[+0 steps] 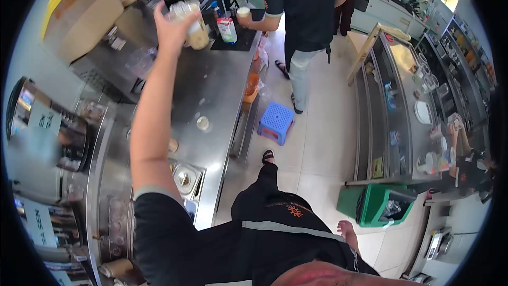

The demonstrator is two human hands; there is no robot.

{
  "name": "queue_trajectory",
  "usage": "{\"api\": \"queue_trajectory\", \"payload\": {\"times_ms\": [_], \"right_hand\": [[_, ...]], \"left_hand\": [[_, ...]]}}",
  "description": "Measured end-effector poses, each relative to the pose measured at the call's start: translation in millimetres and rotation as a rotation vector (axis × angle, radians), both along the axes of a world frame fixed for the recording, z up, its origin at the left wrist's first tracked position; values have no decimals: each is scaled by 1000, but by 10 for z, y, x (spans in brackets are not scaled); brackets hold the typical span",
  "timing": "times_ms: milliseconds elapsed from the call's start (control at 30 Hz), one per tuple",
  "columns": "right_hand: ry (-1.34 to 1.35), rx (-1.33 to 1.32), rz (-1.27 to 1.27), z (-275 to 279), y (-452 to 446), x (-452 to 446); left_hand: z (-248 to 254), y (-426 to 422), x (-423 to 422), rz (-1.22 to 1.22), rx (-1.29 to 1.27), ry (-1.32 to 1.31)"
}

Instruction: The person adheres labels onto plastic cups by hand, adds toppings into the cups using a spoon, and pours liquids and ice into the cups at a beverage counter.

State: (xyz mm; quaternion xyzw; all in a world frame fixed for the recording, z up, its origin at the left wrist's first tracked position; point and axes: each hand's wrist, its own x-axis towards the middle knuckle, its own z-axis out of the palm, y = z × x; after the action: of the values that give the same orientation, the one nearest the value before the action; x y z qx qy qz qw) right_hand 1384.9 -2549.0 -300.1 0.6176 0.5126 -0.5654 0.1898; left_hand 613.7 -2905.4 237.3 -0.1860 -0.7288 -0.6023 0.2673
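Note:
My left hand (177,25) is stretched out over the far part of the steel counter (185,85), its fingers wrapped round a clear container (198,36) with pale contents. Just right of that container, a white and pink carton (227,30) stands on a black mat (238,41). Low at the right of my body hangs my right hand (347,229), small in view, with its fingers curled; whether it holds anything is not visible. Nearer on the counter sits a small pale round item (202,123).
A co-worker (304,10) stands beyond the counter's right side, holding a cup (243,12). A blue stool (276,122) is on the floor. To the right are a green bin (349,201) and a steel shelf unit (405,95). Metal pans (186,179) are set into the near counter.

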Motion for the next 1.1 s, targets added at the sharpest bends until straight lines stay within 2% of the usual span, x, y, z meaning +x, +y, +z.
{"api": "queue_trajectory", "payload": {"times_ms": [33, 67, 133, 167, 233, 333, 433, 467, 533, 567, 600, 633, 667, 700, 733, 767, 800, 867, 933, 967, 1000, 1100], "right_hand": [[35, 80, -5, -30, 78, -13], [67, 154, -12, -26, 122, -42], [80, 273, -4, 364, 159, -224], [63, 305, -17, 431, 189, -308], [9, 310, -81, 596, 248, -409], [-65, 286, -175, 767, 332, -632], [-117, 263, -246, 856, 417, -832], [-122, 252, -264, 824, 463, -863], [-73, 188, -335, 671, 428, -702], [57, 86, -420, 562, 360, -527], [267, -58, -541, 412, 156, -252], [106, 58, -380, 573, 250, -437], [-81, 157, -210, 684, 313, -502], [-270, 232, -61, 1082, 342, -856], [-353, 412, -71, 1391, 382, -1318], [-291, 538, -59, 1433, 440, -1534], [-224, 508, -201, 1585, 529, -1736], [-222, 544, -195, 1628, 662, -1972], [-236, 523, -143, 1670, 757, -2148], [-242, 516, -76, 1695, 817, -2237], [-237, 514, -86, 1710, 862, -2281], [-212, 417, -114, 1583, 946, -2273]], "left_hand": [[190, 123, -285, 77, -72, 42], [354, 268, -526, 57, -35, 44], [453, 344, -1685, 252, -171, 178], [487, 406, -2170, 239, -146, 182], [544, 523, -3061, 255, -125, 228], [618, 712, -3907, 415, -206, 294], [522, 793, -4671, 403, -180, 357], [490, 809, -4830, 387, -164, 427], [464, 815, -4906, 545, -341, 44], [435, 932, -4838, 646, -401, -38], [509, 1018, -4685, 485, -552, -164], [350, 845, -5332, 105, -411, -360], [369, 988, -5032, 271, -392, -368], [159, 842, -5555, 338, -487, -196], [-79, 671, -6088, 431, -539, 63], [-200, 572, -6362, 568, -568, 293], [-314, 554, -6533, 692, -570, 427], [-388, 648, -6299, 601, -567, 139], [-517, 604, -6182, 618, -603, -95], [-623, 612, -6178, 535, -495, -7], [-635, 589, -6170, 528, -494, 2], [-575, 649, -6070, 563, -677, -69]]}}
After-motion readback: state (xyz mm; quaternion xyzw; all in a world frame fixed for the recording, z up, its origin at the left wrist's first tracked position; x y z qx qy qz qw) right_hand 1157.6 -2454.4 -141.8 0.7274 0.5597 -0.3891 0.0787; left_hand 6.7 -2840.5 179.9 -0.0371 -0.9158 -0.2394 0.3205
